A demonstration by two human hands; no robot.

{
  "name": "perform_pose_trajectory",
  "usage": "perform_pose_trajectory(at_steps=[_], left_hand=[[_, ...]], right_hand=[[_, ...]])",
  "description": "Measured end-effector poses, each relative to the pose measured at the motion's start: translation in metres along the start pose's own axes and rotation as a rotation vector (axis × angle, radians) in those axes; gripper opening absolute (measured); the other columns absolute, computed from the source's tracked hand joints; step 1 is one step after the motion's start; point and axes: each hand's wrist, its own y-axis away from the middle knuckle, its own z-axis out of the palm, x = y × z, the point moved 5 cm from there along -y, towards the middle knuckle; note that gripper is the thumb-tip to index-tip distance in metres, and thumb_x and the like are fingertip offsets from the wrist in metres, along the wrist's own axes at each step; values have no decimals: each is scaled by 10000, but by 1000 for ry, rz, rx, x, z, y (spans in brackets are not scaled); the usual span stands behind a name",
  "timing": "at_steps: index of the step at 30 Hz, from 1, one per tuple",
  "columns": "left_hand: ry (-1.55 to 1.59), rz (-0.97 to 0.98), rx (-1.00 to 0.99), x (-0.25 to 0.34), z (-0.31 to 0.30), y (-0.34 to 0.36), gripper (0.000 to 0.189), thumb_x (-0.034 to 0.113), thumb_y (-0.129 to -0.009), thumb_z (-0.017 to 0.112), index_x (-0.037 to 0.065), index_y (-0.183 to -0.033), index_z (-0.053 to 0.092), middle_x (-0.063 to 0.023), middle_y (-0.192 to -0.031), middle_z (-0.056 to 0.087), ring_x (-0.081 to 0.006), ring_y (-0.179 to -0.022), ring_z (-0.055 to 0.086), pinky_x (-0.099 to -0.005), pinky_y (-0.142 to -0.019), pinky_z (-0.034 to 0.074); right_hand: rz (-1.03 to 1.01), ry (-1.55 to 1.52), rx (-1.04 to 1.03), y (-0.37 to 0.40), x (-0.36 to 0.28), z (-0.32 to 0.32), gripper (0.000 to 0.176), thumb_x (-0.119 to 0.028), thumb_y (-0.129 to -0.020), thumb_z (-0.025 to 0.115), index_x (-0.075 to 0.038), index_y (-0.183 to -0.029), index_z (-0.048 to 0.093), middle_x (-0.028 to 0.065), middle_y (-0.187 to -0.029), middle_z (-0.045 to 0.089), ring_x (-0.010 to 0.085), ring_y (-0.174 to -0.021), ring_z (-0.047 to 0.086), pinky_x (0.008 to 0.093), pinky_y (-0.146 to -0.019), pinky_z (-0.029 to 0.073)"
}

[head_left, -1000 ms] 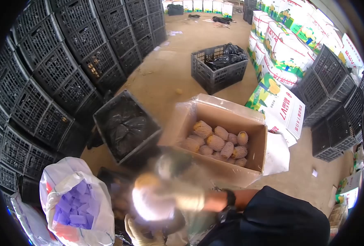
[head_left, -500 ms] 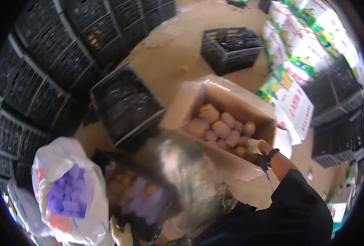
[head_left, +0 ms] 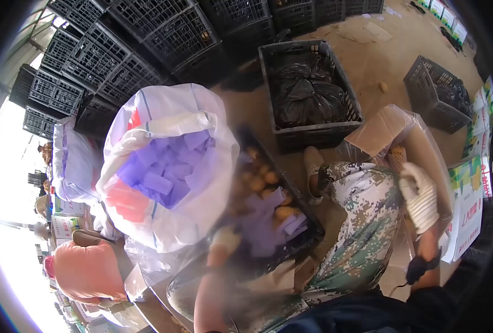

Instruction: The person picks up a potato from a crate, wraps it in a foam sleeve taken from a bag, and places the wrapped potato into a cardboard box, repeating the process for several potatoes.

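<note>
My right hand [head_left: 420,201], in a pale glove, is beside the plastic-lined cardboard box [head_left: 432,150], its fingers partly curled next to a netted fruit [head_left: 396,157]; whether it grips anything is unclear. My left hand [head_left: 226,240], gloved and smeared by motion, is between the white sack and the black crate [head_left: 307,222]. In that crate lie yellow-orange fruits [head_left: 266,176] and purple foam sleeves [head_left: 257,222]. The open white sack [head_left: 202,191] is full of purple foam sleeves [head_left: 166,172].
A crate lined with black plastic [head_left: 307,94] stands ahead, another crate [head_left: 438,94] beyond it to the right. Stacked black crates [head_left: 174,39] line the back. Printed cartons [head_left: 468,205] stand at the right. A person in an orange top [head_left: 88,269] is at the left.
The view has swung left, bringing the white sack and the other person into fuller view. My right hand has come up from the fruits inside the box; my left hand shows near the sack.
</note>
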Motion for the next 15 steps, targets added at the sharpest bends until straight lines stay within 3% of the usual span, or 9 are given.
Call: perform_pose_trajectory(at_steps=[3, 4, 7, 9, 11, 12, 15], left_hand=[[42, 53, 26, 0, 27, -41, 556, 304, -839, 644, 55, -1335, 626, -241, -1340, 618, -399, -1258, 576, -431, -1073, 459], [118, 25, 18, -9, 41, -61, 536, 297, -842, 633, 93, -1339, 634, -239, -1339, 617, -406, -1247, 577, -444, -1070, 461], [227, 158, 39, -9, 53, -83, 529, 312, -850, 619, 110, -1338, 636, -239, -1335, 616, -414, -1244, 574, -450, -1067, 461], [250, 96, 73, -2, 42, -84, 525, 342, -856, 624, 132, -1337, 641, -225, -1380, 589, -420, -1225, 585, -461, -1059, 466], [240, 2, 106, 2, 26, -86, 527, 363, -861, 631, 143, -1340, 641, -211, -1414, 568, -420, -1213, 593, -467, -1054, 469], [241, -6, 114, -1, 24, -89, 530, 364, -862, 631, 141, -1343, 637, -208, -1416, 566, -417, -1216, 592, -465, -1055, 468], [217, 3, 136, 0, 22, -105, 538, 369, -867, 632, 133, -1351, 624, -199, -1423, 560, -407, -1222, 588, -461, -1059, 467]], right_hand=[[-336, -35, -156, -23, -121, 66, 219, -93, -906, 663, -75, -1123, 686, 110, -946, 720, 306, -842, 688, 408, -768, 556], [-222, -18, -372, -19, -142, 106, 194, -133, -906, 658, -82, -1090, 693, 102, -906, 713, 330, -848, 690, 442, -774, 558], [-454, 264, -942, 1, -170, 249, 234, -115, -882, 626, -86, -1101, 704, 144, -1055, 698, 317, -1000, 675, 443, -891, 543], [-458, 362, -1052, 19, -158, 333, 294, -102, -866, 622, -92, -1147, 709, 152, -1172, 679, 327, -1128, 633, 445, -959, 519], [-615, 536, -1172, 45, -137, 402, 308, -140, -853, 644, -97, -1147, 727, 156, -1262, 653, 338, -1204, 597, 454, -983, 503], [-690, 619, -1234, 61, -132, 421, 317, -159, -847, 654, -99, -1147, 736, 158, -1307, 640, 343, -1242, 580, 458, -995, 496], [-609, 562, -1299, 92, -95, 451, 302, -156, -838, 669, -86, -1118, 760, 163, -1342, 628, 347, -1249, 572, 444, -1040, 461]])
